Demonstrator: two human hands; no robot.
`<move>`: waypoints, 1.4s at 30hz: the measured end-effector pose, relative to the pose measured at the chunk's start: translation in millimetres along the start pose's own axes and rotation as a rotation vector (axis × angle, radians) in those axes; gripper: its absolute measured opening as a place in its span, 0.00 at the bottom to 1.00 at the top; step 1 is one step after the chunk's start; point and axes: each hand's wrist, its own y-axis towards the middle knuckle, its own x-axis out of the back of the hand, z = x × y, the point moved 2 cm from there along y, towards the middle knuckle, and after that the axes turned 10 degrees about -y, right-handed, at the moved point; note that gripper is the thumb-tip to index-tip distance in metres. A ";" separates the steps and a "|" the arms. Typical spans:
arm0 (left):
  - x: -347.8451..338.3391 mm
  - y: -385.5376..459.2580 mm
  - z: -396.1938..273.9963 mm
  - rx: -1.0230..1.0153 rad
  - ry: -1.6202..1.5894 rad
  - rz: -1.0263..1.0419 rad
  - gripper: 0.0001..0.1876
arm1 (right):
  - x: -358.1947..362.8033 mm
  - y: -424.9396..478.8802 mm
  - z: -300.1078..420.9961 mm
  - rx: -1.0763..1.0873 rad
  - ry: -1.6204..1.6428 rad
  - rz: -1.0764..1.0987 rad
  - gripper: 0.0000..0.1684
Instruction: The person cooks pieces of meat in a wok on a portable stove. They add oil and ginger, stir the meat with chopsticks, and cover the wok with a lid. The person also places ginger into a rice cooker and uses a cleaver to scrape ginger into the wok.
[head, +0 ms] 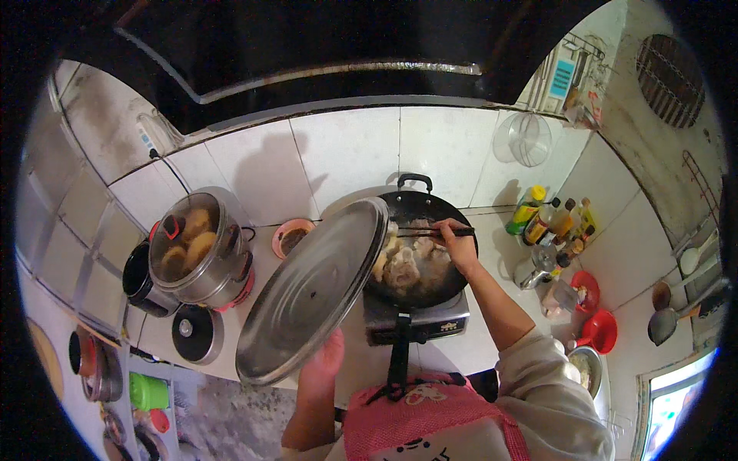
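My left hand [324, 352] holds a large round metal lid [305, 288] tilted up at the left side of a black wok [426, 297]. Its fingers are mostly hidden behind the lid. Over the wok, my right hand [455, 239] grips dark chopsticks [418, 231], whose tips reach toward the far left of the food. Pale chunks that look like meat or bones [402, 269] lie in the wok, some under a little haze. The wok rests on a gas stove [418, 325], with its black handle [399, 351] pointing toward me.
At left stand a steamer pot [199, 288] with a see-through lid and a small black lid [195, 334]. A pink bowl [279, 236] sits behind the large lid. Several sauce bottles [539, 222] and red plastic containers [599, 331] line the right side. A black range hood [346, 86] hangs overhead.
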 end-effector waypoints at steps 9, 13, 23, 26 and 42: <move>-13.6 -2.6 7.1 0.002 0.075 0.031 0.24 | -40.0 -8.9 -15.9 0.071 -0.599 0.026 0.12; -2.4 0.0 -3.7 -0.026 0.043 0.023 0.25 | -25.9 -10.7 21.4 0.142 -0.041 -0.046 0.13; -9.8 6.3 4.0 -0.001 0.075 0.031 0.24 | 12.2 11.8 -75.5 0.068 -0.513 -0.133 0.14; -9.3 7.0 5.5 -0.008 0.057 0.005 0.24 | 5.6 23.8 -80.8 -0.017 -0.510 -0.150 0.14; -1.9 3.2 -5.9 -0.033 0.028 0.000 0.24 | -47.7 19.9 -7.6 0.000 0.007 0.057 0.15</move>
